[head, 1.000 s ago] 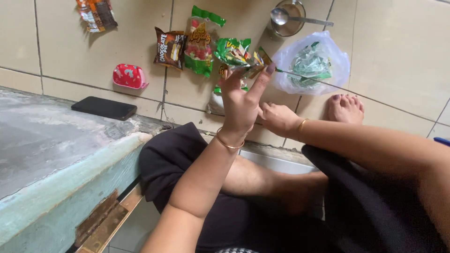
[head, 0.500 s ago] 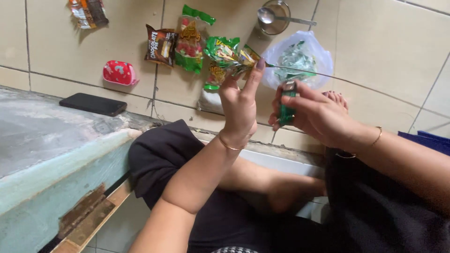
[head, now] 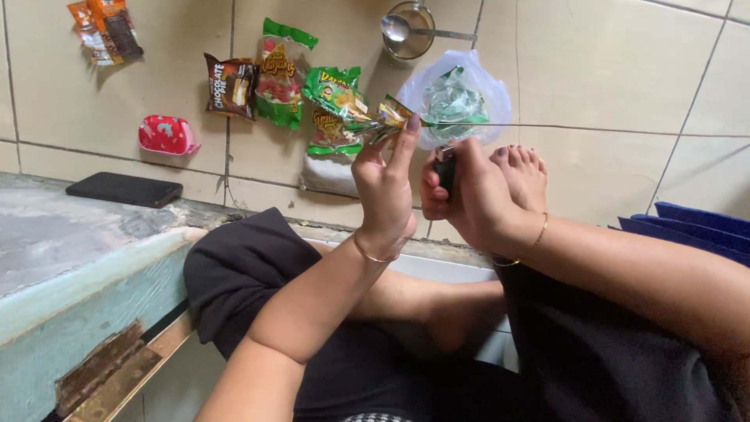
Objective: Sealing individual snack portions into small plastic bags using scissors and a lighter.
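Pinching the end of a thin strip of snack packets (head: 367, 117) between thumb and fingertips, the left hand (head: 384, 191) is raised in front of the person, its grip narrow and closed on the wrapper. The right hand (head: 469, 195) sits just beside it, touching or nearly touching, curled tight around a small dark lighter (head: 444, 168) whose top pokes up between thumb and fingers, close under the held packet. Both wrists carry thin gold bangles. The person sits cross-legged in black clothes, a bare foot (head: 522, 173) showing just beyond the right hand. On the tiled floor (head: 609, 70) past the hands lie more snack packets: a green and red one (head: 280, 74), a brown one (head: 229, 84) beside it and an orange one (head: 105, 30) well apart at the far left. A clear plastic bag (head: 457, 98) holds green wrappers, and a spoon in a small metal cup (head: 408, 30) stands near it. A red pouch (head: 166, 134) and a black phone (head: 123, 189) lie to the left, the phone at the edge of a worn grey-green surface (head: 70, 258).
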